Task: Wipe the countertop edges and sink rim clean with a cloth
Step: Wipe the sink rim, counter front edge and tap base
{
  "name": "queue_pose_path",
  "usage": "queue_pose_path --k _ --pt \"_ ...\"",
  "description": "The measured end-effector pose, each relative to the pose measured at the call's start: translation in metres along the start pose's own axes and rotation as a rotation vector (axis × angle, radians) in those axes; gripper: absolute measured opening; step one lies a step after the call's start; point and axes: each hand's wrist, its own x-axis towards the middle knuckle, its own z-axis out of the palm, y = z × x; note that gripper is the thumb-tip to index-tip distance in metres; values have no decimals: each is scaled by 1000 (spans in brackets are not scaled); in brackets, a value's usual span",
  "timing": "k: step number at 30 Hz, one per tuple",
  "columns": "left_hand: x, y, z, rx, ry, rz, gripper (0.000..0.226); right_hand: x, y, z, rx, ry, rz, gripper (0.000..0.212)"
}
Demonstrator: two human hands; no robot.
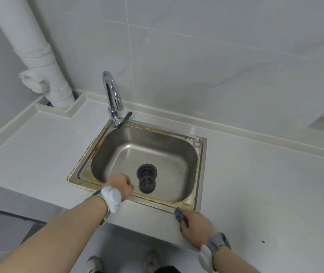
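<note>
Your right hand (195, 227) grips a dark grey cloth (179, 213), fingers curled round it, pressing it on the bench (255, 184) at the front right corner of the sink rim (201, 170). Most of the cloth is hidden under the hand; that area is motion-blurred. Your left hand (120, 187) sits at the sink's front left rim, fingers curled over the edge; fingertips are out of view, so can't tell whether they hold anything. Rust-coloured staining runs along the rim. The strainer (147, 185) lies tilted beside the drain (146, 171). Chrome tap (113, 99) stands at the back left corner. White pipe (39, 56) is cut off at the top.
</note>
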Motion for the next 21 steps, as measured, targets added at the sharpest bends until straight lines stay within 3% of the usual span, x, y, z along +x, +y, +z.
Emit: queue_pose_path --k 3,8,21 --pt "5 23 7 15 -6 65 15 -11 17 0 56 117 129 20" --pt "8 51 10 -12 -49 131 21 10 25 -10 348 279 452 18" --pt "26 37 12 -81 -95 65 17 87 37 -48 376 294 617 30"
